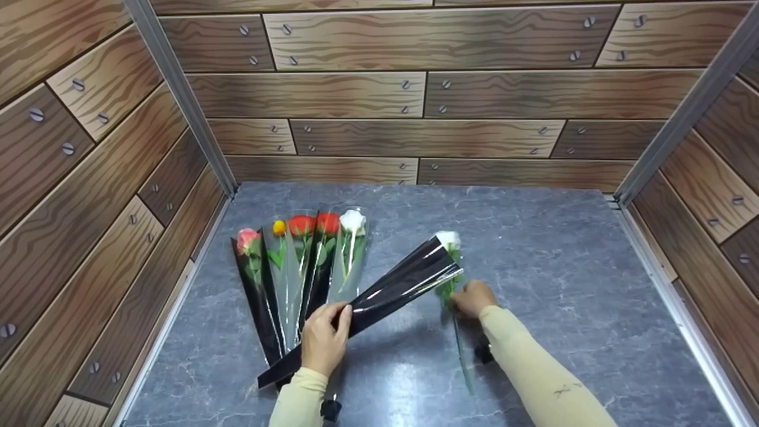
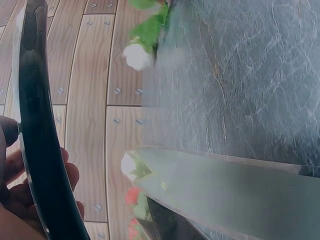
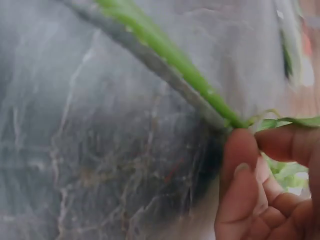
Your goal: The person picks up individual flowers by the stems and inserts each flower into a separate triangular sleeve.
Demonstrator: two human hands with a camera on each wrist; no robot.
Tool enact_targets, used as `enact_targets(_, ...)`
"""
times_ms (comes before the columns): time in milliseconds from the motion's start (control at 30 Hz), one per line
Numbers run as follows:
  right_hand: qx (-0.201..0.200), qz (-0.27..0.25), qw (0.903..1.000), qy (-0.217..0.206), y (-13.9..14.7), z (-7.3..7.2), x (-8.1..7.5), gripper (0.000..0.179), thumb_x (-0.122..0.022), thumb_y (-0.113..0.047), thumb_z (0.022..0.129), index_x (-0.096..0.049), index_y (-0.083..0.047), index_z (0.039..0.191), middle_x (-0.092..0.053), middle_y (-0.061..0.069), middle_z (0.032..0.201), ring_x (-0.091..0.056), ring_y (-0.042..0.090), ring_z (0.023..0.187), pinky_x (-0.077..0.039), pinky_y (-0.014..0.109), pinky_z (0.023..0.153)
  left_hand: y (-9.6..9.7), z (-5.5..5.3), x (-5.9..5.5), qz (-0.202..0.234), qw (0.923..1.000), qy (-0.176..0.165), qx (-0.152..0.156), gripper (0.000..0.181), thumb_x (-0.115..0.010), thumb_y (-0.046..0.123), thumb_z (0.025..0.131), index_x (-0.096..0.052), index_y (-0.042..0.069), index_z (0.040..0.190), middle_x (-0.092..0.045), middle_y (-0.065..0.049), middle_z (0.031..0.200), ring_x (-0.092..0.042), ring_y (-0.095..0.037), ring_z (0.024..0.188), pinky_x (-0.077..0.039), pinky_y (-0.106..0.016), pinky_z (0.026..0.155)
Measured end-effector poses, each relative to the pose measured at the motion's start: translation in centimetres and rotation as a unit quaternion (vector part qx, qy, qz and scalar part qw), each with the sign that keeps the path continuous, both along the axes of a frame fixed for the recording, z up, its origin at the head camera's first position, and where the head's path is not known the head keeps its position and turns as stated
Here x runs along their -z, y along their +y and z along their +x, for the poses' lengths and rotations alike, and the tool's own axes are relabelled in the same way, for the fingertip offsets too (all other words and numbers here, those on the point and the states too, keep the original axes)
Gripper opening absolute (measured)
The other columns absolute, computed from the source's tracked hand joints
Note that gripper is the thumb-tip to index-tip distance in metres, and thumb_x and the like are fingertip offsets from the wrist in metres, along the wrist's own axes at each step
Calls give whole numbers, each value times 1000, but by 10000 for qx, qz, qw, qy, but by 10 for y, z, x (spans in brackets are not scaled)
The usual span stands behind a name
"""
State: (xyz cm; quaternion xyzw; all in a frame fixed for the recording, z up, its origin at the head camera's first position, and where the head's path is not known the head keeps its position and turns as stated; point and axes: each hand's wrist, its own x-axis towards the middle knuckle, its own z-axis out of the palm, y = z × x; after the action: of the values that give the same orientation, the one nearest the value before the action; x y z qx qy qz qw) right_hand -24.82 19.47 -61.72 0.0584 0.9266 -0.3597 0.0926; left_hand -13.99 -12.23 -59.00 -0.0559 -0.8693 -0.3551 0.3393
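In the head view my left hand point(image 1: 324, 337) grips a long black flower sleeve point(image 1: 403, 284) with a clear front, slanting up to the right above the table. Its wide end overlaps a loose white rose point(image 1: 447, 239). My right hand point(image 1: 474, 299) pinches that rose's green stem point(image 1: 462, 356) between thumb and fingers, below the leaves. Close up in the right wrist view, the fingertips point(image 3: 241, 150) close on the stem point(image 3: 175, 60). The left wrist view has the black sleeve point(image 2: 45, 130) in the fingers, and the white rose point(image 2: 137, 56) across from it.
Left of the hands lie several wrapped flowers in a row: a pink rose point(image 1: 248, 242), a yellow bloom point(image 1: 278, 228), red roses point(image 1: 301, 225) and a white rose point(image 1: 353, 220). Wood-patterned walls point(image 1: 350, 95) enclose the grey marbled table point(image 1: 563, 255) at the back and sides.
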Motion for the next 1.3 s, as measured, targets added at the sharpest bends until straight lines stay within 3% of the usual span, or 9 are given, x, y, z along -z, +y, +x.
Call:
enact_targets(67,267,-807,9961,-216,7,0,-1,19,-61,-12,79,-57,-7,62,-57,2,54,-56,12,46,-47,25,46,0,0,0,-41,10000,21,-17,10,-70,21,88,-75,14,91,-69,4,83,-66,-17,80,-50,-35,71)
enact_targets(133,480,-1662,9839,-446,15,1,-1,16,-57,-9,83,-60,-3,69,-58,3,58,-57,10,47,-49,24,47,0,-1,1,-82,9999,70,-9,9,-70,21,88,-75,13,90,-69,3,83,-66,-18,79,-50,-35,71)
enact_targets(300,691,-3434,9326,-868,40,8,-4,12,-48,-1,90,-58,2,85,-59,5,68,-59,10,55,-50,21,52,-1,-4,4,-227,9994,237,148,9,-70,19,87,-75,11,89,-69,0,81,-65,-20,77,-49,-36,71)
enact_targets(500,889,-4617,8798,-703,66,19,-15,10,-47,1,96,-54,5,99,-65,10,76,-64,14,65,-53,22,58,-4,-10,7,-476,9979,288,318,11,-68,19,89,-75,10,87,-69,0,79,-64,-20,74,-50,-36,69)
enact_targets(833,1659,-5469,8205,105,97,32,-47,17,-44,-5,101,-59,-4,95,-67,8,75,-64,13,64,-51,21,60,-11,-11,11,-787,9954,348,414,10,-69,19,88,-76,13,84,-66,3,76,-61,-17,73,-49,-33,65)
enact_targets(1067,2090,-5623,7980,578,110,31,-69,14,-39,-7,102,-51,-1,100,-67,8,76,-66,14,69,-53,22,65,-21,-9,14,-949,9926,403,636,10,-69,19,87,-75,14,80,-64,1,75,-60,-18,71,-49,-33,66)
enact_targets(1300,2235,-5884,7693,1097,113,29,-82,12,-51,-10,99,-58,-1,94,-67,9,77,-68,17,69,-55,25,64,-27,-8,17,-1153,9898,337,769,10,-70,21,87,-76,15,81,-65,2,77,-61,-17,73,-49,-33,69)
